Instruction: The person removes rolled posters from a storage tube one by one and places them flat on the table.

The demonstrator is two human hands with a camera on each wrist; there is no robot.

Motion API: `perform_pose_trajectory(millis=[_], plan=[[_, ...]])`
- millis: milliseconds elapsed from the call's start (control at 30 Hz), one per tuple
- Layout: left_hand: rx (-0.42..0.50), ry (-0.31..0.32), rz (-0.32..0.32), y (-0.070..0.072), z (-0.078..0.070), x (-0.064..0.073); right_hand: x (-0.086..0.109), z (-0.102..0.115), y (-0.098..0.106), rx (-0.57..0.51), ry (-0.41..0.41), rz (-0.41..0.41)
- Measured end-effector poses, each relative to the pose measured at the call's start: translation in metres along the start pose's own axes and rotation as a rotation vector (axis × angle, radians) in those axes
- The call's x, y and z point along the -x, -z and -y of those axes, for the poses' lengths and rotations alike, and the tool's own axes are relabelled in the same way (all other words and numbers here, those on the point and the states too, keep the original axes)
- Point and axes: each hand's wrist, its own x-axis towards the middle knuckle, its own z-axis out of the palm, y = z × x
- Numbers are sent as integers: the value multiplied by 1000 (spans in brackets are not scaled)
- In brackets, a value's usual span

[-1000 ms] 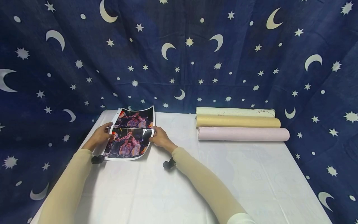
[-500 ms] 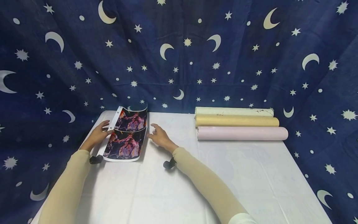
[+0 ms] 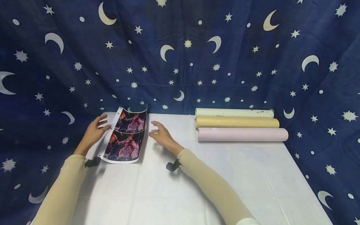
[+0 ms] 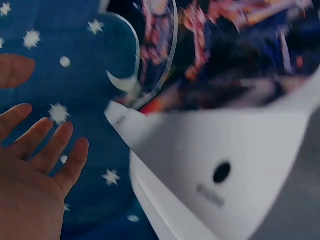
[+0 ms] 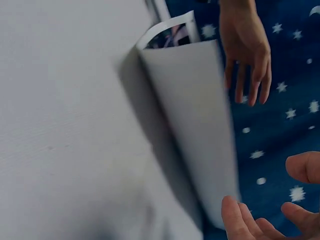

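Observation:
A glossy photo print [image 3: 127, 145] with two colourful pictures and white margins lies at the table's left, its long sides curling upward. My left hand [image 3: 94, 132] is beside the print's left edge with fingers spread; in the left wrist view this hand [image 4: 37, 175] is apart from the sheet [image 4: 210, 150]. To the right of the print, my right hand [image 3: 163, 137] hovers with loosely bent fingers and nothing in them. The right wrist view shows the print's white back [image 5: 192, 110], with the right fingertips [image 5: 235, 215] close to its raised edge; contact there I cannot tell.
Three rolls lie side by side at the back right of the white table [image 3: 239, 175]: a cream roll [image 3: 236, 112], a yellow roll [image 3: 239, 122] and a pink roll [image 3: 243, 134]. Behind and beside the table hangs a dark blue cloth [image 3: 180, 47] with moons and stars.
Both hands have let go of the print, the right first, then the left, which has drawn off to the left. Released, the print's right side has curled up and inward.

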Motion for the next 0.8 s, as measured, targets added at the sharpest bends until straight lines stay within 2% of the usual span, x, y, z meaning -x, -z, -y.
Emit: perform_pose_trajectory(millis=[233,400,633,800], plan=[[55,-70,-17,-10,-30,11,18,14,23,13,69,-11],[95,-132,-65,-20,-54,18,31,19,42,-4,110,-30],[120,-155,-86,-37,-82,25,47,26,70,-14,135,-50],[139,-214,-107,-51,-101,29,59,28,87,-37,138,-72]])
